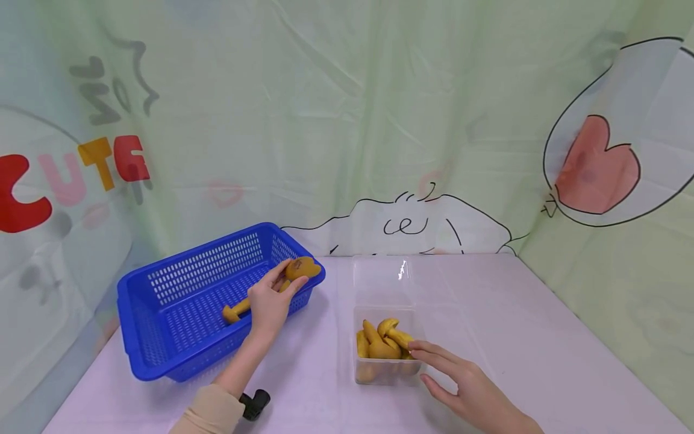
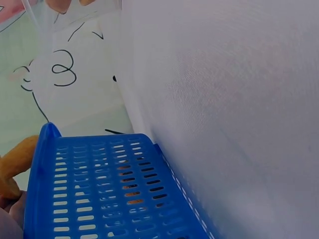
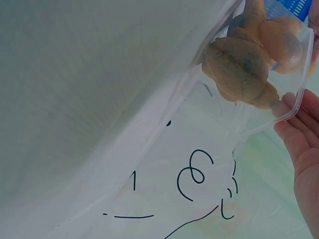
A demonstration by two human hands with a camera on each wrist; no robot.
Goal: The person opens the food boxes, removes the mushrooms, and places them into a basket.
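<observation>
Left hand (image 1: 269, 303) curled round tan mushroom toy (image 1: 282, 278) over blue basket (image 1: 162, 289), grip pinching its stem. Right hand (image 1: 466, 386), fingers spread and straight, touching clear tub (image 1: 379, 283) of mushroom toys on bench (image 1: 542, 337).

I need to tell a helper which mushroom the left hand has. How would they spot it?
Find the blue basket on the table's left side. The left hand grips a long tan mushroom over its near rim. It is the only one there; the others sit in the clear tub.

Head looks down; wrists close; all share blue basket (image 1: 179, 301).
</observation>
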